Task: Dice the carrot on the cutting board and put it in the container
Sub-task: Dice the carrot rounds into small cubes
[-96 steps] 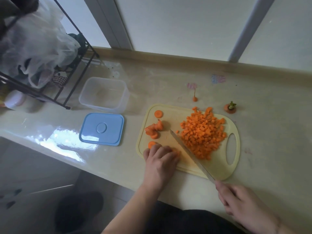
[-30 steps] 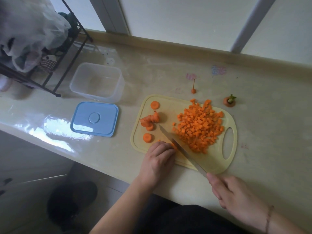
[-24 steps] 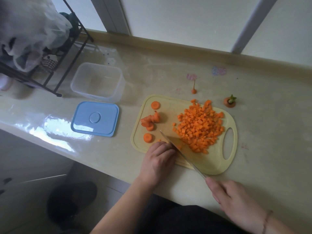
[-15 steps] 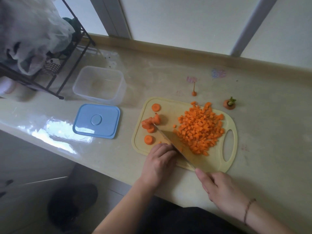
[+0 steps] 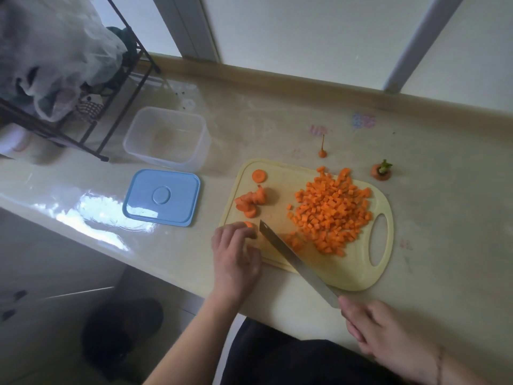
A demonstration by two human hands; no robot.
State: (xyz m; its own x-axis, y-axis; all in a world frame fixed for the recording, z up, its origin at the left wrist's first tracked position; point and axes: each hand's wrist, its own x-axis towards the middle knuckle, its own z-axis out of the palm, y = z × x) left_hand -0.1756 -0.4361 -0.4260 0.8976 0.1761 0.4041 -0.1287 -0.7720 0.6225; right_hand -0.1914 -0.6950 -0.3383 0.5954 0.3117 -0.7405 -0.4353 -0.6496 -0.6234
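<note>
Freshly cut cubes were pushed toward the diced carrot pile. One slice is pinched by the left hand for cutting; the knife is gripped by the right hand. The container holds no carrot yet.

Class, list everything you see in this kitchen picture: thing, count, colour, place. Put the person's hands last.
cutting board: one, pale yellow, counter edge
diced carrot: one heap, orange, right on board
carrot slices: several, orange, left on board
carrot top: one, orange and green, counter beyond board
carrot tip: one, orange, counter beyond board
container: one, clear, left of board
lid: one, blue, before container
rack: one, black, far left
knife: one, steel, over board
left hand: touching a slice at board's near edge
right hand: grips knife
</note>
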